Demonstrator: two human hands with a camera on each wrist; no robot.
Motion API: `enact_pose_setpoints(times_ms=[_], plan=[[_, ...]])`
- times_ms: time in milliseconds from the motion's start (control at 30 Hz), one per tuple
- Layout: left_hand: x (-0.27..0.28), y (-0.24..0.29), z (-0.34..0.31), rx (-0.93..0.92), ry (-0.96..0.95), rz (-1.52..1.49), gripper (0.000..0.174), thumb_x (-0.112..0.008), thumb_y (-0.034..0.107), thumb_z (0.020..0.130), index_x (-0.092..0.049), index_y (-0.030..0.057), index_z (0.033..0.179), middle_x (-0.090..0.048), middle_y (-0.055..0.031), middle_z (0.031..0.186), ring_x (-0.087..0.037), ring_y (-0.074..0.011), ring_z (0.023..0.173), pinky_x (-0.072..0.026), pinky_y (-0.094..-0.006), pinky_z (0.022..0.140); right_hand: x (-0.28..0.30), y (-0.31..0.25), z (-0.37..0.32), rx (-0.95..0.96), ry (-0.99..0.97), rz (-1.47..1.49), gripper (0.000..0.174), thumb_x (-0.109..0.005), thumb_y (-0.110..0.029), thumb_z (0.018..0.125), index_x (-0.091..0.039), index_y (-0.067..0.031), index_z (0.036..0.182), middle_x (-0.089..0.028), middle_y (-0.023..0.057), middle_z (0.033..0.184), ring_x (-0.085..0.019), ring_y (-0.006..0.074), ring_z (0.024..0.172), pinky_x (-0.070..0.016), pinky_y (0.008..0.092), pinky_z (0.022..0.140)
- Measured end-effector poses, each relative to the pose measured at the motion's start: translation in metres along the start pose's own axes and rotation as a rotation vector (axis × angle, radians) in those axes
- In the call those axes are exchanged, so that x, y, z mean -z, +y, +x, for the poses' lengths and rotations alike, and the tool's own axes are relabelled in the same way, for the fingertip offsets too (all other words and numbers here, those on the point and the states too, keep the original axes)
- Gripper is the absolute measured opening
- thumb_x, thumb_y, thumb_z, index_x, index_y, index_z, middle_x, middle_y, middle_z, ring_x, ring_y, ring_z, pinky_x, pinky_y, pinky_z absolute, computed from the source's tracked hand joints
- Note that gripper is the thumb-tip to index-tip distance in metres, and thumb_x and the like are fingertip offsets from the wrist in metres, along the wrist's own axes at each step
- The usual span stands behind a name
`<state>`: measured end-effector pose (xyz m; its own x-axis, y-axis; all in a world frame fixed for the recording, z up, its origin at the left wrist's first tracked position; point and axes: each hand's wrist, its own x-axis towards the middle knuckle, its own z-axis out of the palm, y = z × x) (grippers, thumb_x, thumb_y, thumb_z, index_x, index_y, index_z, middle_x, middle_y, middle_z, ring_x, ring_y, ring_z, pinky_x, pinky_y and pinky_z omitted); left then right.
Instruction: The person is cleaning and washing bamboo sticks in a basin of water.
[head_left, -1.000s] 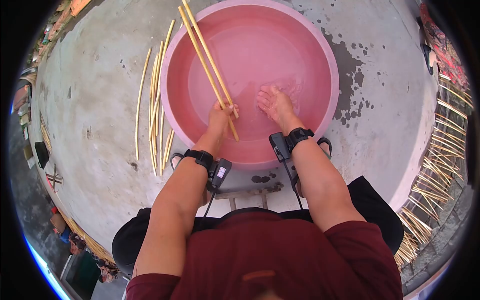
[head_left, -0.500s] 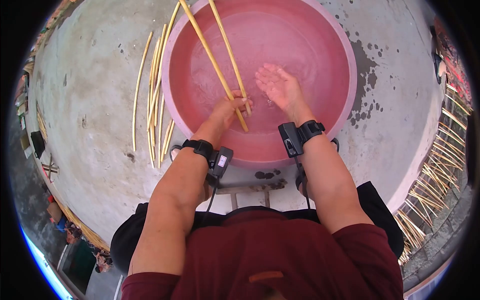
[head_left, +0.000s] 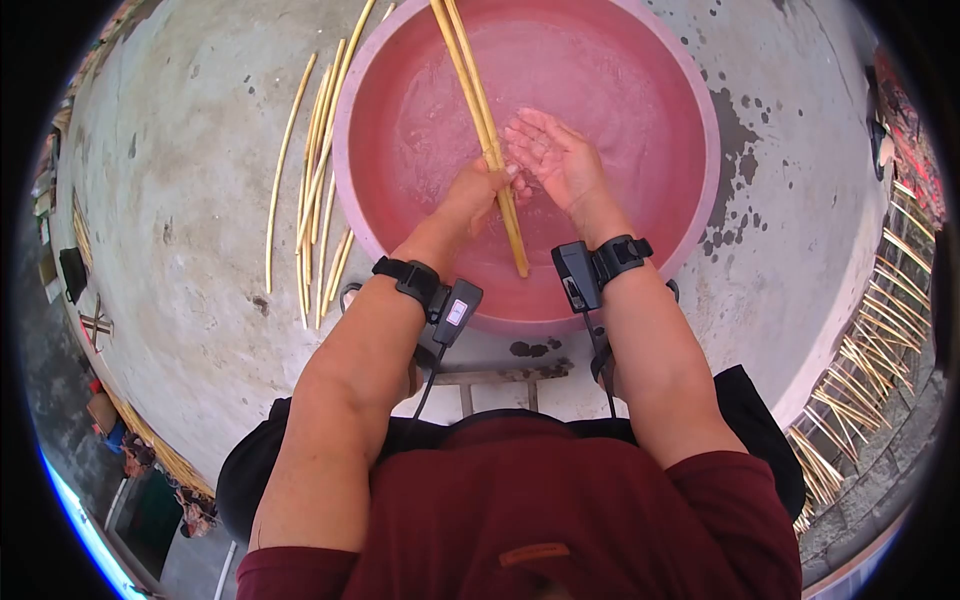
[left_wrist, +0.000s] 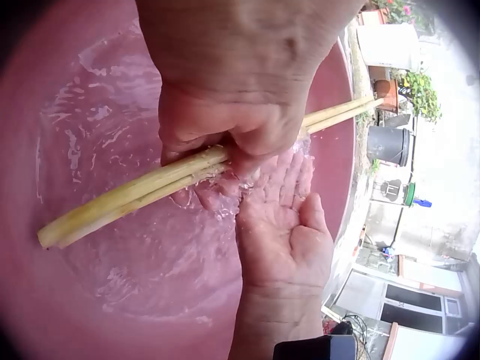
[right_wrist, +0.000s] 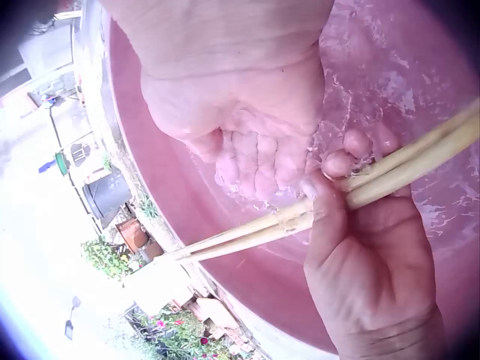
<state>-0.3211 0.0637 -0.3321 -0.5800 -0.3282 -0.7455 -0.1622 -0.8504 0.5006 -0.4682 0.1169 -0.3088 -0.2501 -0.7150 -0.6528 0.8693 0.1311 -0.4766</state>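
My left hand [head_left: 478, 195] grips two long pale-yellow sticks [head_left: 473, 85] near their lower ends, its thumb across them. They lie close together, slanting over the pink tub [head_left: 347, 185] and beyond its far side. Water with ripples and glints fills the bottom of the tub. Just right of the sticks, my right hand [head_left: 568, 172] has its palm turned up and its wet fingers extended, holding no stick. In the left wrist view the right fingers reach beneath the sticks [left_wrist: 142, 187]. The right wrist view shows the left hand [right_wrist: 375, 262] wrapped around the sticks from below.
Several similar sticks [head_left: 312, 190] lie on the concrete left of the tub. More sticks [head_left: 870, 345] are spread in a row at the far right. A low stool [head_left: 500, 378] stands before me. Flowerpots and a grey bucket [left_wrist: 388, 146] stand beyond the tub.
The two sticks, spread apart before, have come together and swung rightward with my left hand. My right hand has turned from palm down in the water to palm up beside the sticks.
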Motion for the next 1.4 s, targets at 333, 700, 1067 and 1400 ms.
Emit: enact_pose_setpoints(times_ms=[333, 700, 1067, 1400], plan=[[-0.078, 0.066, -0.072, -0.403, 0.032, 0.569, 0.022, -0.055, 0.014, 0.091, -0.051, 0.0053, 0.111, -0.055, -0.0026, 0.08, -0.054, -0.0139, 0.071, -0.0466, -0.0299, 0.067, -0.107, -0.082, -0.071, 0.506, -0.193, -0.83, 0.02, -0.056, -0.01, 0.089, -0.054, 0.0007, 0.106, -0.062, 0.0081, 0.085, -0.062, 0.0147, 0.079, -0.0505, 0.0261, 0.071], [-0.139, 0.182, -0.236, -0.371, -0.429, 0.523, 0.025, -0.057, 0.006, 0.088, -0.052, 0.0045, 0.113, -0.064, -0.0111, 0.097, -0.065, -0.0216, 0.093, -0.0518, -0.0351, 0.087, -0.197, -0.179, -0.225, 0.663, -0.253, -0.785, 0.024, -0.059, -0.015, 0.089, -0.056, 0.0002, 0.107, -0.065, 0.013, 0.092, -0.066, 0.0184, 0.081, -0.054, 0.0303, 0.073], [-0.153, 0.124, -0.267, -0.589, -0.149, 0.529, 0.024, -0.056, 0.009, 0.09, -0.056, 0.0019, 0.112, -0.066, -0.0076, 0.091, -0.066, -0.0172, 0.084, -0.052, -0.0299, 0.076, -0.165, -0.161, -0.252, 0.766, -0.339, -0.997, 0.015, -0.062, -0.009, 0.084, -0.061, 0.0011, 0.095, -0.063, 0.0033, 0.079, -0.059, 0.0097, 0.073, -0.0475, 0.0247, 0.067], [-0.158, 0.109, -0.24, -0.64, -0.264, 0.464, 0.026, -0.046, 0.014, 0.096, -0.054, 0.0041, 0.119, -0.063, -0.0062, 0.102, -0.063, -0.0163, 0.093, -0.0495, -0.0302, 0.082, -0.142, -0.162, -0.245, 0.637, -0.412, -0.958, 0.019, -0.054, -0.007, 0.088, -0.058, 0.0, 0.106, -0.062, 0.0041, 0.09, -0.057, 0.0101, 0.083, -0.0458, 0.0268, 0.079]])
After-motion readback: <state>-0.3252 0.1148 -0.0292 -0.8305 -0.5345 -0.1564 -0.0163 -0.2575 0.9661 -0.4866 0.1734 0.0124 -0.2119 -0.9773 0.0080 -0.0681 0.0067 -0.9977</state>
